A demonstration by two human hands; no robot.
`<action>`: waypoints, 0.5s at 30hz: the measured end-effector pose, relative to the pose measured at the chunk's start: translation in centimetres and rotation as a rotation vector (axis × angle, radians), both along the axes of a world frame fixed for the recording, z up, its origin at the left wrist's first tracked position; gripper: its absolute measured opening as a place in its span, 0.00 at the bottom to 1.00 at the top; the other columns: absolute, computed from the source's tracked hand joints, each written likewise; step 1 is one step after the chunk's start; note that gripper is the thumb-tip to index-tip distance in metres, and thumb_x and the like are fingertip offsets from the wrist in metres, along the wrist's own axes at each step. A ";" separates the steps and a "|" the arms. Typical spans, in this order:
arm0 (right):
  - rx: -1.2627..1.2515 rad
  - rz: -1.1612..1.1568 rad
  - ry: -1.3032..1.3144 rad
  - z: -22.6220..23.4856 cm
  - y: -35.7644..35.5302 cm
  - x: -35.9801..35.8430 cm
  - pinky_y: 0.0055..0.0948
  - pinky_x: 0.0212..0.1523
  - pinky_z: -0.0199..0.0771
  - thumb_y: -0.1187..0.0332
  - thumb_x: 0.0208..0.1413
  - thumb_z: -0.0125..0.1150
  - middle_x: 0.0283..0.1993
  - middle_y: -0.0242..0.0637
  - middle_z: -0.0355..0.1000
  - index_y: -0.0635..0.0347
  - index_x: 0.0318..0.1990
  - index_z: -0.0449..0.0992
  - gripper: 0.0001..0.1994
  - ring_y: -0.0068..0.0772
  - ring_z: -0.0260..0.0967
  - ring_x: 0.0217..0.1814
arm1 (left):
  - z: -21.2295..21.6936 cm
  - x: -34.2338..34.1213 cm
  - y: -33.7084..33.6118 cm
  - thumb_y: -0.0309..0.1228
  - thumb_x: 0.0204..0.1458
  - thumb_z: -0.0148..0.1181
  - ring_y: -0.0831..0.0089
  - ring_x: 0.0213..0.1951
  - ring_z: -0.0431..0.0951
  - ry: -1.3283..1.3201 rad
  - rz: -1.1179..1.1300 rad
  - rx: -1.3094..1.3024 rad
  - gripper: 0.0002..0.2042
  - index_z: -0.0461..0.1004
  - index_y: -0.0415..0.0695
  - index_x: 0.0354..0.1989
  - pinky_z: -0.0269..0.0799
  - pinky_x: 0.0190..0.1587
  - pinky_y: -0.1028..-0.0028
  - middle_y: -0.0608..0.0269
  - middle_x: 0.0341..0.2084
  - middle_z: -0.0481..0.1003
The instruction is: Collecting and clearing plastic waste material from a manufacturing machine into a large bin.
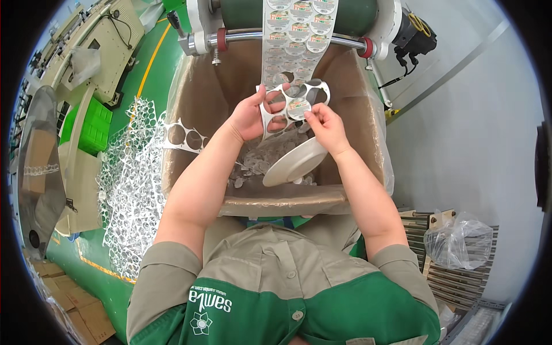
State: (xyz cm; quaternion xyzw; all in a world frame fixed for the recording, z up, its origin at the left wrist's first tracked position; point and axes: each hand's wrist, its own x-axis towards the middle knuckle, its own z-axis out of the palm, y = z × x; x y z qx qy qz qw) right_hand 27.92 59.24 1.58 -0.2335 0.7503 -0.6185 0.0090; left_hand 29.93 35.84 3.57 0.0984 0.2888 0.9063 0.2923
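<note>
A strip of round printed lids [297, 37] hangs down from a roller over a lined box. At its lower end, the cut-out holes leave a white web [266, 119]. My left hand [249, 115] has its thumb on the web's left edge and its fingers behind the holes. My right hand [328, 127] pinches one round printed lid [299, 108] at its edge, in front of the web. Just below the right hand is a white, plate-like disc [296, 164], tilted; whether the fingers also hold it is hidden. Loose round pieces [256, 161] lie at the bottom of the box.
The brown box [198, 109] with a clear plastic liner stands in front of me, under a green roller [356, 14] and steel bar [244, 36]. Punched white scrap [132, 195] heaps on the floor at left, near a green crate [92, 126]. A roller rack [460, 282] stands right.
</note>
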 end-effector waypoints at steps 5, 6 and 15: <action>0.163 -0.013 0.020 0.1 2.4 -1.4 0.17 0.23 0.56 0.65 0.53 0.67 0.18 0.22 0.62 0.59 0.33 0.71 0.11 0.10 0.54 0.21 | 0.3 -0.2 -1.7 0.55 0.63 0.31 0.47 0.63 0.62 -0.013 0.109 0.058 0.31 0.48 0.50 0.69 0.61 0.59 0.40 0.44 0.61 0.61; 0.271 -0.110 0.015 0.9 2.8 -1.0 0.19 0.22 0.57 0.61 0.49 0.70 0.17 0.23 0.61 0.60 0.37 0.71 0.16 0.12 0.55 0.20 | 0.6 -0.1 -1.7 0.55 0.63 0.29 0.46 0.62 0.63 -0.026 0.132 0.049 0.31 0.49 0.50 0.69 0.63 0.58 0.41 0.44 0.61 0.62; 0.095 -0.081 -0.190 -1.3 2.9 -2.4 0.16 0.21 0.51 0.64 0.62 0.56 0.20 0.17 0.60 0.58 0.53 0.72 0.15 0.10 0.51 0.20 | 0.9 0.2 -1.3 0.55 0.63 0.31 0.46 0.62 0.62 -0.033 0.078 0.045 0.31 0.48 0.49 0.69 0.60 0.59 0.39 0.43 0.63 0.59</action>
